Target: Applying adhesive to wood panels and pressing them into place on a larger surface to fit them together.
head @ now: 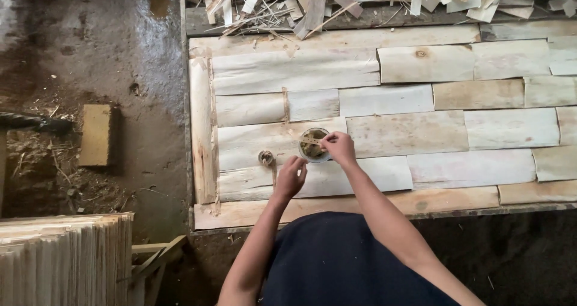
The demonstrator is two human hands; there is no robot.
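A small round jar (312, 145) of yellowish paste stands on a board covered with pale wood veneer strips (421, 131). My right hand (340, 148) is pinched on a thin stick (315, 141) that lies across the jar's mouth. My left hand (291, 177) hovers just below and left of the jar, fingers curled, close to the jar's rim; whether it touches the jar I cannot tell. A small dark lid-like ring (265, 157) lies on the veneer to the left of my left hand.
Loose veneer scraps (360, 2) are heaped along the board's far edge. Left of the board is dark wet ground with a wood block (96, 134). A stack of thin wood sheets (66, 258) stands at the lower left.
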